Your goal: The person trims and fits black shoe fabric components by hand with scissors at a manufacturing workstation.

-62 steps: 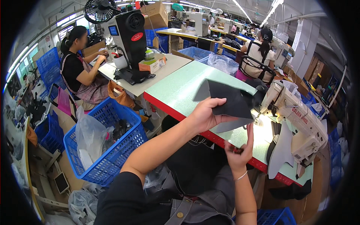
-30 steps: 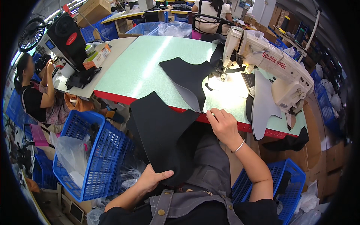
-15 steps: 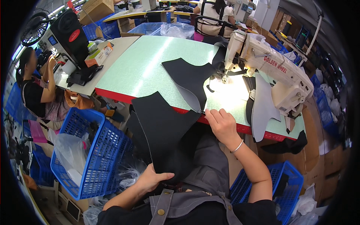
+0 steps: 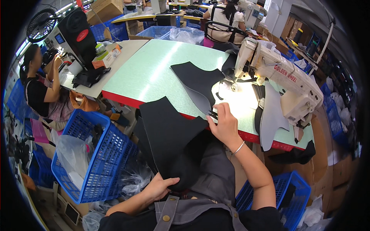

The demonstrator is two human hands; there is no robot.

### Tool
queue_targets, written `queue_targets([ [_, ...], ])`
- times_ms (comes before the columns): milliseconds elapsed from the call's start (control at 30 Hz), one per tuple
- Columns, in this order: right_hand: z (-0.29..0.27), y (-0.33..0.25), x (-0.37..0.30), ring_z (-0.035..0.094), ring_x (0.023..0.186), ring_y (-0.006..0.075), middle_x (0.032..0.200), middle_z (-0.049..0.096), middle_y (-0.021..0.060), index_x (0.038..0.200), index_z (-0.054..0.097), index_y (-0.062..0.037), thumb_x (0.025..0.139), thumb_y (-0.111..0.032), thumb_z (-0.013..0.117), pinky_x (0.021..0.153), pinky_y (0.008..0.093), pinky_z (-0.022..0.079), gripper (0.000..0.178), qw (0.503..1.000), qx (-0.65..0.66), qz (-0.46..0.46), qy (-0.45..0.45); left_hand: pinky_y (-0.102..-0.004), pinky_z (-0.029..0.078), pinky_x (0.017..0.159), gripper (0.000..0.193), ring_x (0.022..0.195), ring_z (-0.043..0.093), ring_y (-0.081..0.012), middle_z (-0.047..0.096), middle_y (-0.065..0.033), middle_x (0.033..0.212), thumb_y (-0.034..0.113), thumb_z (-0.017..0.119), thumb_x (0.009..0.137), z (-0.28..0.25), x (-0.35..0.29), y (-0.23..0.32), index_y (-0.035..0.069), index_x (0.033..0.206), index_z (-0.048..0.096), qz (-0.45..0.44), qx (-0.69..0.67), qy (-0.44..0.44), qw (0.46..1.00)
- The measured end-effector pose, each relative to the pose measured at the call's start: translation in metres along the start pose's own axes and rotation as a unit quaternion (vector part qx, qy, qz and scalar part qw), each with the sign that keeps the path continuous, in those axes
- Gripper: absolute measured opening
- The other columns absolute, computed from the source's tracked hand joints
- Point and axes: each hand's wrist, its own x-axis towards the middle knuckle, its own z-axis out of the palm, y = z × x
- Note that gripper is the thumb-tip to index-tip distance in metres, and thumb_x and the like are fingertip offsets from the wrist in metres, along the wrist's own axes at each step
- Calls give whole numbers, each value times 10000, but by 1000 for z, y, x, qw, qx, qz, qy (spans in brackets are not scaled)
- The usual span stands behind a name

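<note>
My left hand (image 4: 158,187) is closed on the lower edge of a black fabric piece (image 4: 165,133), thumb on top, with the cloth draped over my lap and its upper part leaning at the table edge. My right hand (image 4: 224,125) is closed on small dark thread snips (image 4: 212,114), whose tips point left, just off the fabric's right corner. On the pale green table (image 4: 135,73) lies another black piece (image 4: 200,77) with a grey underside. It reaches toward the needle of a white sewing machine (image 4: 285,69), where a lamp lights the surface.
A grey cut piece (image 4: 271,119) hangs over the table's red front edge right of my hand. Blue plastic baskets stand on both sides of me, one (image 4: 102,165) left and one (image 4: 293,192) right. A co-worker (image 4: 42,84) sits at the left; another (image 4: 227,19) sits behind the table.
My right hand has moved up and slightly away from the fabric's corner, the snips now showing apart from it. The left hand keeps its hold. The view has shifted a little.
</note>
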Motion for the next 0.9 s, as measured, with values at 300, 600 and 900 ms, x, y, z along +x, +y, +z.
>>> queue_targets([
  [300,13,30,85,616,713,269,768,597,106,906,549,-45,779,-85,547,582,357,521,134,958,-265,105,40,-390,511,871,492,1103,536,-274,493,-163,1235,-105,495,833,-11,5,-5,-10,1295,356,26,58,40,997],
  [600,-45,-112,47,435,468,115,554,401,-7,856,653,-16,638,-120,599,413,249,329,247,888,-96,-440,88,-437,489,869,364,1091,543,-240,554,-89,1145,-15,486,852,-17,8,-13,66,1206,474,36,-28,45,998],
  [900,-25,-138,-50,459,511,95,613,443,-13,800,625,-19,734,-94,608,425,221,362,101,952,40,-286,-97,-384,386,986,564,1148,496,-217,528,-72,1238,500,318,941,-4,4,-2,58,1256,469,63,-93,12,994],
])
